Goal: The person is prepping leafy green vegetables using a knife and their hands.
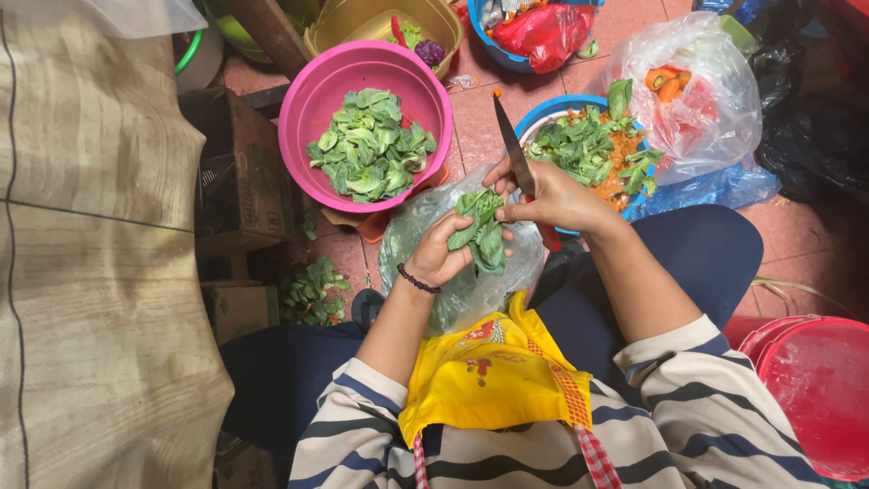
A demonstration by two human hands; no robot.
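My left hand (445,254) holds a small bunch of green leafy vegetable (483,231) over a clear plastic bag (471,263) on my lap. My right hand (543,201) grips a kitchen knife (511,145), its blade pointing up and away, and its fingers touch the top of the same bunch. Ahead on the left, a pink basin (308,109) holds a heap of trimmed green leaves (371,145). Straight ahead, a blue basin (552,110) holds leaf scraps and orange peelings (602,154).
A clear bag with orange and red vegetables (692,95) lies at the right. A red bucket (815,389) stands near my right side. A wooden table (90,244) fills the left, with cardboard boxes (240,190) and loose leaves (312,292) on the tiled floor.
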